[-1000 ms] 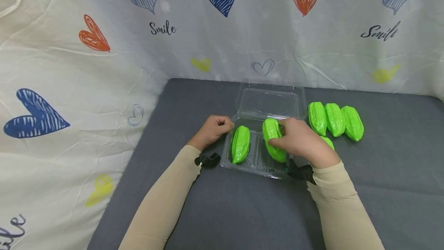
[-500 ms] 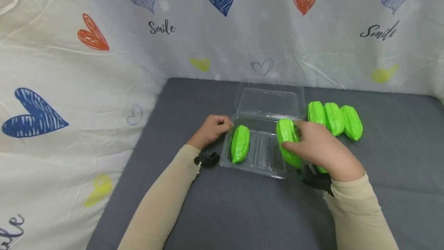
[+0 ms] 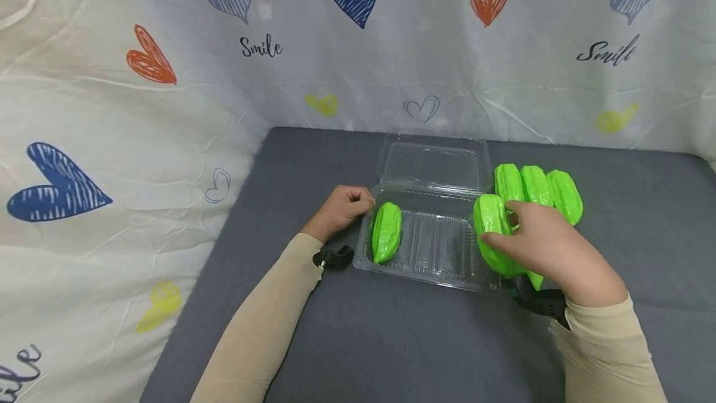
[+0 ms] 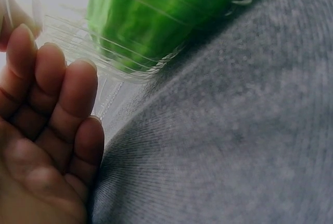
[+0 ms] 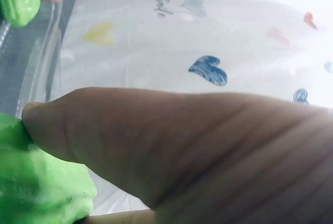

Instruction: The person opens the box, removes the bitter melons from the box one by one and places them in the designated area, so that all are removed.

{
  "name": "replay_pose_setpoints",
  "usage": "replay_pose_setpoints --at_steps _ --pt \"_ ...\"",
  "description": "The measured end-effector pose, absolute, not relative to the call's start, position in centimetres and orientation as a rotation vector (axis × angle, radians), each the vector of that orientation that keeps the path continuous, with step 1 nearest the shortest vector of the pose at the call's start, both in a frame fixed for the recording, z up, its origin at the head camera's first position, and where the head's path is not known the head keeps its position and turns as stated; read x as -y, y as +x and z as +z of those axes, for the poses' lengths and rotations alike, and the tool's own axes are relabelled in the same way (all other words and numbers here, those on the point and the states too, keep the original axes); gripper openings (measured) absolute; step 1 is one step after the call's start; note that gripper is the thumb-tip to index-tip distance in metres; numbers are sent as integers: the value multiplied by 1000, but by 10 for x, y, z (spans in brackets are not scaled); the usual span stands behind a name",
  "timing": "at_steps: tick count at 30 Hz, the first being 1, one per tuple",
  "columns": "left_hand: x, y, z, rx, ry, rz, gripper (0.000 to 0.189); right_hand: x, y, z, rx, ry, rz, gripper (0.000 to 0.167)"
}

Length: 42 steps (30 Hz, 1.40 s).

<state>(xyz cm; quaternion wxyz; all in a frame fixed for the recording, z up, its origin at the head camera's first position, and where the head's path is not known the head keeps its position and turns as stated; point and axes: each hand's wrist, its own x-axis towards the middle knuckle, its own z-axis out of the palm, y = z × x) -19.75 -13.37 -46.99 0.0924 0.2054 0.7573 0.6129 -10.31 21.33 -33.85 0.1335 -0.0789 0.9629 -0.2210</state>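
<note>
My right hand (image 3: 550,244) holds a ridged green fruit (image 3: 492,229) between thumb and fingers, over the right edge of a clear plastic clamshell box (image 3: 442,238). In the right wrist view the thumb (image 5: 104,120) presses on this fruit (image 5: 41,177). At the left rim of the box, my left hand (image 3: 341,210) pinches the plastic with curled fingers. A second green fruit (image 3: 387,232) lies lengthwise in the left part of the box; the left wrist view shows it through the ribbed wall. Part of another fruit (image 3: 535,280) shows beneath my right hand.
Three more green fruits (image 3: 537,185) lie side by side on the grey tabletop, right of the box. The box's hinged lid (image 3: 433,163) lies folded back towards the curtain (image 3: 358,67) printed with hearts. A black wrist camera (image 3: 334,258) sits on the left wrist.
My right hand has carried its fruit rightward, from above the middle of the box to its right edge. My left hand stays at the left rim.
</note>
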Motion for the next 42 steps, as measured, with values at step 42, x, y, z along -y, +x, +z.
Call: replay_pose_setpoints --at_steps 42 --pt "128 -193 -466 -2301 545 1814 31 -317 -96 -357 -2752 -90 -533 57"
